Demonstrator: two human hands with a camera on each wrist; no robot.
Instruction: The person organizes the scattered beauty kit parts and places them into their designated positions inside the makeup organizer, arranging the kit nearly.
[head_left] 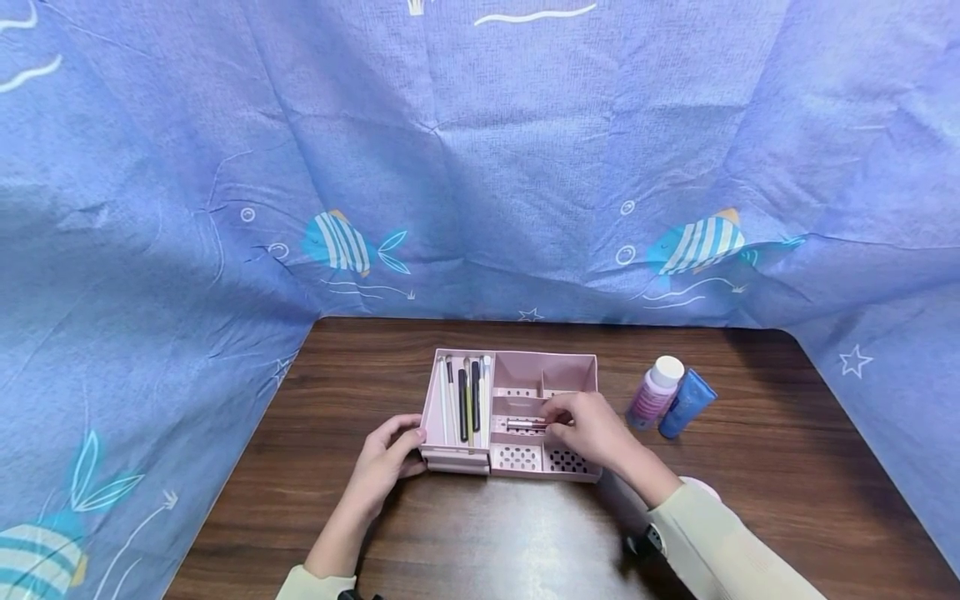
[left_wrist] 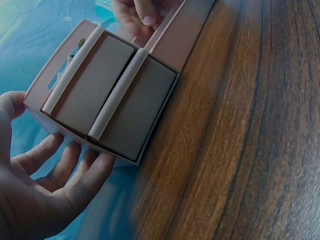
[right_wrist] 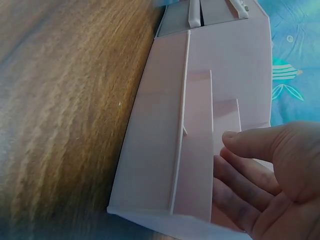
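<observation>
A pink desk organizer lies in the middle of the table, with brushes and pencils in its long left compartment. My left hand holds its front left corner; in the left wrist view the fingertips touch the side wall beside two small drawers. My right hand reaches into the middle right compartment, pinching the right end of a slim lip gloss tube. From the right wrist, thumb and fingers dip behind a divider, which hides the tube.
Right of the organizer stand a pink bottle with a white cap and a blue squeeze tube. A pale round thing is mostly covered by the right sleeve. Blue fish-print cloth hangs behind the wooden table.
</observation>
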